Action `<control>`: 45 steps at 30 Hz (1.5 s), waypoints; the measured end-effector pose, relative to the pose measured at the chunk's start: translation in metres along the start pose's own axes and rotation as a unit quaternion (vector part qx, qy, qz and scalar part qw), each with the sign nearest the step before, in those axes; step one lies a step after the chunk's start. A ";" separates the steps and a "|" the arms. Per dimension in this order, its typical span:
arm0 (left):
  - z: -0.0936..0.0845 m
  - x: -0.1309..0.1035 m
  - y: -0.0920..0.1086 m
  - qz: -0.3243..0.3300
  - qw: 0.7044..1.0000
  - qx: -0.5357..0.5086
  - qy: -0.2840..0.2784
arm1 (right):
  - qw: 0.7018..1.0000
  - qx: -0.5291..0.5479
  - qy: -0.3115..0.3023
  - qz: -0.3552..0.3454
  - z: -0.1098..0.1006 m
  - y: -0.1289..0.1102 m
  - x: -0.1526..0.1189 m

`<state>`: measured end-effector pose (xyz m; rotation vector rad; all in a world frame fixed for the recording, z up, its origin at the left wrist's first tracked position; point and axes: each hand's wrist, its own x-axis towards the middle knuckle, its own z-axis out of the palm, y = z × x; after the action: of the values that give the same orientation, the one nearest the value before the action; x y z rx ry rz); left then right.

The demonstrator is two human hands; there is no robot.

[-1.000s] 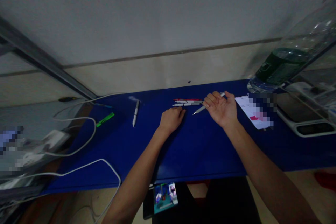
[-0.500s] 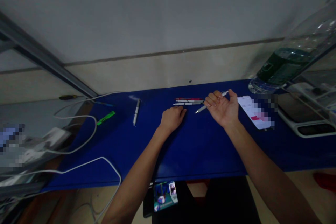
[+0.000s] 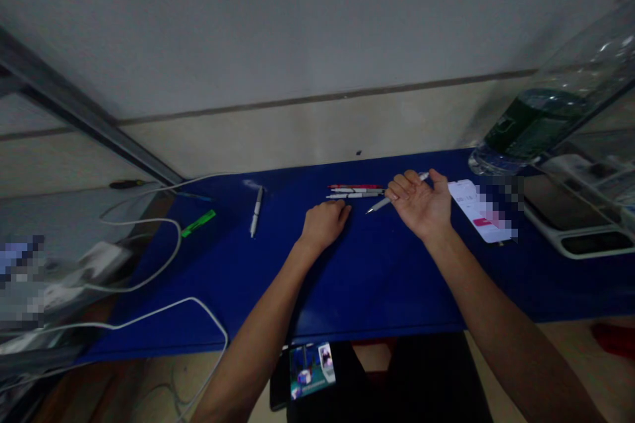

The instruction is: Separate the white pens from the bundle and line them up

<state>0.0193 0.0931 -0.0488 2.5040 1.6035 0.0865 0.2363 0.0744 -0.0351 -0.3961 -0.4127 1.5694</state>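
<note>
Turned palm up, my right hand is closed around a white-and-grey pen. The pen's pointed tip aims down to the left, and its other end shows near the thumb. My left hand rests back up on the blue table in a loose fist; no object shows in it. Just beyond its knuckles lie a red pen and white pens, side by side. Farther left, a separate white-and-grey pen lies apart from the group.
Right of my right hand lie a lit phone and a scale-like device, with a large plastic bottle behind. A green strip and a white cable are at left. Another lit phone rests below the table edge.
The tip of the pen in my right hand has tilted very slightly down to the left. My left hand stays in place, and the view has shifted a touch.
</note>
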 end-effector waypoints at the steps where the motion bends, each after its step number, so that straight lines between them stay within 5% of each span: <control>1: 0.000 0.000 0.000 -0.003 1.000 0.000 -0.001 | 1.000 -0.003 0.001 0.001 0.000 0.000 0.000; 31: -0.001 0.001 -0.001 0.008 1.000 0.013 -0.005 | 0.997 0.050 -0.062 0.004 -0.004 0.001 0.002; 45: 0.001 0.001 -0.002 0.019 0.999 0.024 0.009 | 0.999 0.023 -0.045 0.004 -0.006 0.001 0.002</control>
<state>0.0181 0.0947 -0.0500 2.5769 1.5841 0.0779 0.2383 0.0762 -0.0403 -0.2938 -0.4438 1.6057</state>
